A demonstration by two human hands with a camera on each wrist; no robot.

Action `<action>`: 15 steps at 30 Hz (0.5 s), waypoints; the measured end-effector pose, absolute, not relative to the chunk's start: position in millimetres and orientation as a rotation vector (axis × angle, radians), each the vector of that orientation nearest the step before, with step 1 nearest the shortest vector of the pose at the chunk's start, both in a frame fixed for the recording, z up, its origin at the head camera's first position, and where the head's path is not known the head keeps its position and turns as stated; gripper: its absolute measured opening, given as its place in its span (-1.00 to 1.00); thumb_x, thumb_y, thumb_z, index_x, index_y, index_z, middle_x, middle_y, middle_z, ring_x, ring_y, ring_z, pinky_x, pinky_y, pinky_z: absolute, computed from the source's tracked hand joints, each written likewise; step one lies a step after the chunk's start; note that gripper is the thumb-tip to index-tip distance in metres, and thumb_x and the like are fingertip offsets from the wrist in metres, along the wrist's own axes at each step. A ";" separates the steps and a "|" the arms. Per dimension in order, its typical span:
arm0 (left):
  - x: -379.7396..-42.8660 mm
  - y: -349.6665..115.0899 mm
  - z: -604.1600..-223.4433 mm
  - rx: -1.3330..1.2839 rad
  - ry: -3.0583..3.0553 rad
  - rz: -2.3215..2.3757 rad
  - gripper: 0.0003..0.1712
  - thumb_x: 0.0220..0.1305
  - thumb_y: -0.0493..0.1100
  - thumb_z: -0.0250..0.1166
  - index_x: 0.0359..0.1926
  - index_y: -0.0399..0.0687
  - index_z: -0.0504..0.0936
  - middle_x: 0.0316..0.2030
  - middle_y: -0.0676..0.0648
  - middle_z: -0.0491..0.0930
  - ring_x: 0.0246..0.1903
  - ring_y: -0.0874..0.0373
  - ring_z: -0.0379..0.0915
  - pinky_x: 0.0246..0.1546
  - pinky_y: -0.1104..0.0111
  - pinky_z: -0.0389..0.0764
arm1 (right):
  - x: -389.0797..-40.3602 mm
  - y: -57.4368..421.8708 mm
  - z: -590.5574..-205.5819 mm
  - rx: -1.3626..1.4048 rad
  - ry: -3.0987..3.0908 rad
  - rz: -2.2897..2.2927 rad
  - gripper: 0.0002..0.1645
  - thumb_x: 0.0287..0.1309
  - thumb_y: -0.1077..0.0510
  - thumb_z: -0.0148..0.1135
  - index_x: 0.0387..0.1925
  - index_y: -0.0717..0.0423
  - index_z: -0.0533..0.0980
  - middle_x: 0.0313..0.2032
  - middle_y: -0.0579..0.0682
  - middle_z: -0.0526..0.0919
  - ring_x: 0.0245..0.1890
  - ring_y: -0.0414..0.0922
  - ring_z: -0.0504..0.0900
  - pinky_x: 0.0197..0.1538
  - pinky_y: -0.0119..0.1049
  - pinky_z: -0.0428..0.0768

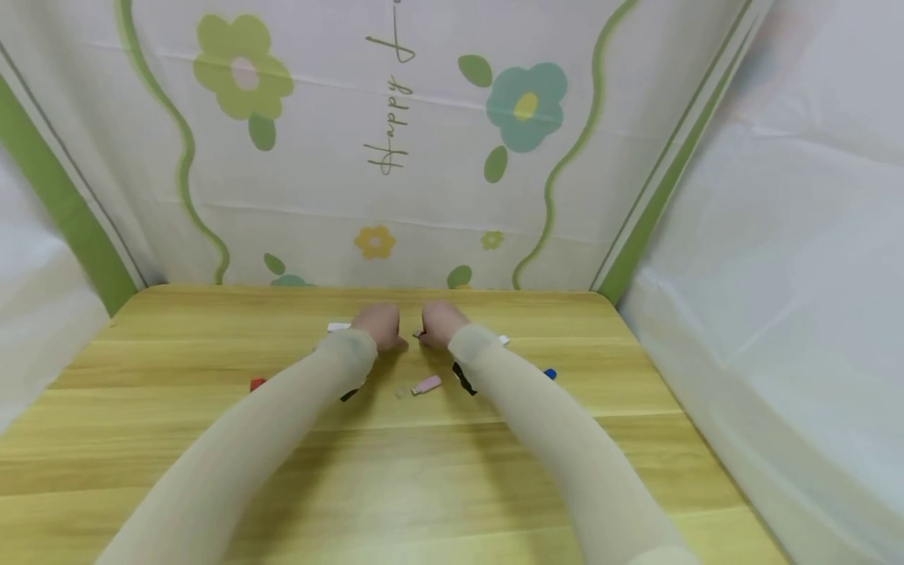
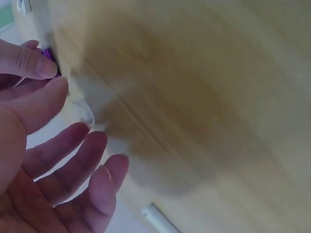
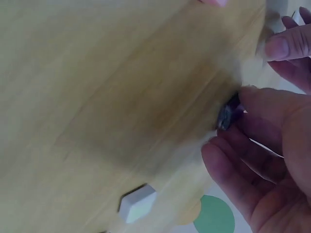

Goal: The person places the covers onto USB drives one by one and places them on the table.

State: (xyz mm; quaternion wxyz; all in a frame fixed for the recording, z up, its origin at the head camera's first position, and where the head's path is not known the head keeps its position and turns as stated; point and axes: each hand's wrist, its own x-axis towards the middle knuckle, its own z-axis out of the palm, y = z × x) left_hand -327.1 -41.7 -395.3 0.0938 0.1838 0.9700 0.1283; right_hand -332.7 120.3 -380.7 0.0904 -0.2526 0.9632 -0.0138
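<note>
In the head view my left hand point(image 1: 379, 325) and right hand point(image 1: 441, 323) are close together over the far part of the wooden table point(image 1: 395, 471). The right hand pinches a small dark purple USB stick point(image 3: 231, 111) between thumb and fingers; its metal connector point(image 1: 417, 334) points toward the left hand. At the left fingertips, between thumb and index finger, is a small clear cap point(image 2: 85, 112), seemingly pinched and partly blurred. The other left fingers are loosely bent. Purple also shows in the right hand's grip in the left wrist view.
Nearer on the table lie a pink USB stick point(image 1: 427, 384) and a clear cap point(image 1: 401, 392). A red piece point(image 1: 257, 384) and white stick point(image 1: 339, 326) lie left; a white piece point(image 1: 504, 340) and blue piece point(image 1: 550, 373) lie right. A patterned curtain point(image 1: 438, 188) hangs behind.
</note>
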 end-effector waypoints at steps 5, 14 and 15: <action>-327.0 -38.3 -400.6 0.618 2.896 0.415 -0.81 0.13 -0.18 0.48 -0.49 -0.16 0.66 -0.50 -0.01 0.62 -0.46 0.10 0.53 -0.35 0.24 0.60 | -326.5 120.3 -382.4 -0.697 2.874 -0.075 -0.71 0.29 0.14 0.27 -0.56 0.11 0.52 -0.61 -0.08 0.55 -0.60 -0.21 0.43 -0.46 -0.39 0.45; -326.7 -44.5 -396.6 0.751 2.791 0.472 -0.91 0.07 -0.26 0.50 -0.42 -0.20 0.75 -0.43 -0.03 0.69 -0.38 0.10 0.58 -0.29 0.27 0.63 | -324.4 125.3 -386.0 -0.741 2.905 -0.064 -0.84 0.27 0.17 0.29 -0.42 0.14 0.61 -0.51 -0.07 0.60 -0.51 -0.18 0.49 -0.37 -0.38 0.49; -326.1 -45.3 -395.0 0.765 2.779 0.466 -0.93 0.08 -0.28 0.49 -0.41 -0.20 0.76 -0.42 -0.04 0.70 -0.37 0.09 0.59 -0.27 0.26 0.64 | -323.8 125.8 -385.8 -0.746 2.906 -0.058 -0.85 0.27 0.17 0.29 -0.41 0.15 0.61 -0.50 -0.06 0.61 -0.50 -0.17 0.49 -0.36 -0.37 0.50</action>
